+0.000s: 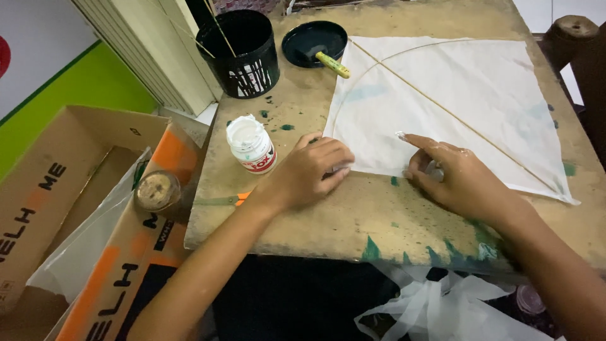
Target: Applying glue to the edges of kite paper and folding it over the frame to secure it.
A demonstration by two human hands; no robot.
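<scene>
While both hands press down on it, the worn wooden table (353,221) shows a rough, scuffed top flecked with green paint, its near edge running just below the wrists. Left of the left forearm stands an open cardboard box (57,183), brown with orange panels. Under the fingers lies the white paper kite (442,101), a thin, slightly creased diamond sheet crossed by a slim straight stick and a bowed one, stretching away beyond both hands. Beyond the left hand sit a black round bucket (243,53) and a shallow black lid holding a yellow-handled brush. The left hand (309,170) lies curled, fingers flat on the kite's near corner; the right hand (451,173) is loosely open, gripping nothing, forefinger extended onto the paper. Just left of the left hand stands a small white plastic glue jar (251,144), round and open-topped
</scene>
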